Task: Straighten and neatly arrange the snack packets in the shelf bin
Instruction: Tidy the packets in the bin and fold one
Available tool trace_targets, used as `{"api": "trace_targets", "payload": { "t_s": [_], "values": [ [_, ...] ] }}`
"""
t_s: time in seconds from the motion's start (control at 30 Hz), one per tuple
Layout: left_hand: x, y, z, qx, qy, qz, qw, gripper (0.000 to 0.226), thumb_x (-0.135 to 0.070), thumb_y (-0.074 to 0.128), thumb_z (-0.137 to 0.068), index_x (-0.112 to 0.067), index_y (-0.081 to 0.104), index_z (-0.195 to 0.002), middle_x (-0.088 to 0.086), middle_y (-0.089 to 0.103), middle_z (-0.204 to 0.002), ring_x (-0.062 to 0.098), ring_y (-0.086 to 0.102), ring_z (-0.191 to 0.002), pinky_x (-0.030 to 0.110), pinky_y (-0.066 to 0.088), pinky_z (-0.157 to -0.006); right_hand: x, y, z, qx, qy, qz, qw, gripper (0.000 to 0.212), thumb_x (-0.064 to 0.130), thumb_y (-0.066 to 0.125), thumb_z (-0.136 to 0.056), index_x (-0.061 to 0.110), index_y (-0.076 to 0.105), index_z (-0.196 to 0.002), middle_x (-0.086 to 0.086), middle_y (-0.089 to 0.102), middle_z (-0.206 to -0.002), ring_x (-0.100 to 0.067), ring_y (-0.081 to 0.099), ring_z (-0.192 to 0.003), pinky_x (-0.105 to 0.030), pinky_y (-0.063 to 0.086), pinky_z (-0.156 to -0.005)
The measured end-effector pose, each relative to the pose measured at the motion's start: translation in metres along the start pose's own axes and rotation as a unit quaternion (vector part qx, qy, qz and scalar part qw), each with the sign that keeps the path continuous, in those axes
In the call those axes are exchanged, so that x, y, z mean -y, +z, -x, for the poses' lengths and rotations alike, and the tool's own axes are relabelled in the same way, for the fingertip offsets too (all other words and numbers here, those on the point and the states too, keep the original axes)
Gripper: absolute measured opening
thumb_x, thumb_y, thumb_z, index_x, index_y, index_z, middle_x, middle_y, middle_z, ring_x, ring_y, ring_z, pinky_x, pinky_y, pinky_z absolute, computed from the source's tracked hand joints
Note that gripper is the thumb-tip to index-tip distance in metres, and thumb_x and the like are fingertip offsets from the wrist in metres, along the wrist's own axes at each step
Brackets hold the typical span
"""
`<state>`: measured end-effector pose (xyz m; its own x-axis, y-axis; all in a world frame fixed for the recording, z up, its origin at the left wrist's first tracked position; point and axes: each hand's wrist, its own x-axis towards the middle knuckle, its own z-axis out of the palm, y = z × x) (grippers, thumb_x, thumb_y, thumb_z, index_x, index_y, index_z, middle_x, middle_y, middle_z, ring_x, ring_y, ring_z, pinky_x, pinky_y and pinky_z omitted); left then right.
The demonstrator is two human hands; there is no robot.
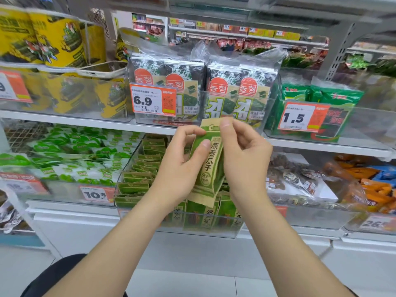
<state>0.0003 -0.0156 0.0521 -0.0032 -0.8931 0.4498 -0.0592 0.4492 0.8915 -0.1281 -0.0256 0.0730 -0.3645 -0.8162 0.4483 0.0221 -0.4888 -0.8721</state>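
Note:
A green and tan snack packet [209,168] with dark lettering stands upright in the air above a clear plastic shelf bin [214,229]. My left hand [180,166] grips its left edge, thumb across the front. My right hand [242,155] pinches its top right corner and holds the right side. Below, the bin holds several matching green packets [139,179], some stacked flat at the left and others standing along the front wall.
Bins of green and white packets [70,163] sit to the left, dark and orange snacks [377,191] to the right. The shelf above carries seaweed packs [233,91], yellow bags [53,39] and price tags [153,101]. A white cabinet and floor lie below.

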Motion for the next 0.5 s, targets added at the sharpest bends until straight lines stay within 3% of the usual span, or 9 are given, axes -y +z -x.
{"api": "trace_targets", "payload": {
  "t_s": [0.13, 0.3, 0.43, 0.5],
  "values": [
    [0.004, -0.001, -0.002, -0.012, -0.091, 0.116, 0.989, 0.018, -0.024, 0.068, -0.104, -0.017, 0.064, -0.119, 0.007, 0.074, -0.111, 0.015, 0.07, -0.097, 0.031, 0.054, -0.082, -0.012, -0.008, 0.008, 0.074, 0.073, -0.068, 0.992, 0.026, 0.023, 0.07, -0.1, 0.008, 0.079, -0.119, -0.007, 0.081, -0.111, -0.017, 0.074, -0.106, -0.04, 0.06, -0.1],
    [0.0, 0.004, 0.0, -0.003, -0.095, 0.211, 0.973, 0.043, -0.034, 0.078, -0.093, -0.002, 0.054, -0.11, 0.006, 0.07, -0.093, 0.015, 0.064, -0.083, 0.032, 0.051, -0.079, -0.016, -0.008, 0.016, 0.129, 0.134, -0.143, 0.972, 0.049, 0.036, 0.076, -0.086, -0.001, 0.077, -0.118, -0.02, 0.078, -0.117, -0.042, 0.069, -0.122, -0.059, 0.051, -0.111],
    [-0.006, 0.001, 0.002, 0.013, -0.078, 0.193, 0.978, 0.04, -0.031, 0.087, -0.086, -0.011, 0.059, -0.105, 0.007, 0.076, -0.097, 0.018, 0.068, -0.085, 0.033, 0.054, -0.078, -0.013, -0.01, 0.015, 0.097, 0.151, -0.141, 0.974, 0.031, 0.025, 0.072, -0.097, -0.002, 0.078, -0.11, -0.022, 0.079, -0.108, -0.034, 0.074, -0.107, -0.058, 0.055, -0.106],
    [-0.006, 0.001, 0.002, -0.004, -0.061, 0.15, 0.987, 0.035, -0.027, 0.088, -0.084, -0.01, 0.061, -0.098, 0.007, 0.076, -0.096, 0.019, 0.066, -0.087, 0.035, 0.054, -0.079, -0.012, -0.012, 0.014, 0.096, 0.146, -0.12, 0.977, 0.023, 0.018, 0.07, -0.1, -0.003, 0.079, -0.107, -0.016, 0.081, -0.1, -0.023, 0.072, -0.093, -0.049, 0.06, -0.093]
  ]
}}
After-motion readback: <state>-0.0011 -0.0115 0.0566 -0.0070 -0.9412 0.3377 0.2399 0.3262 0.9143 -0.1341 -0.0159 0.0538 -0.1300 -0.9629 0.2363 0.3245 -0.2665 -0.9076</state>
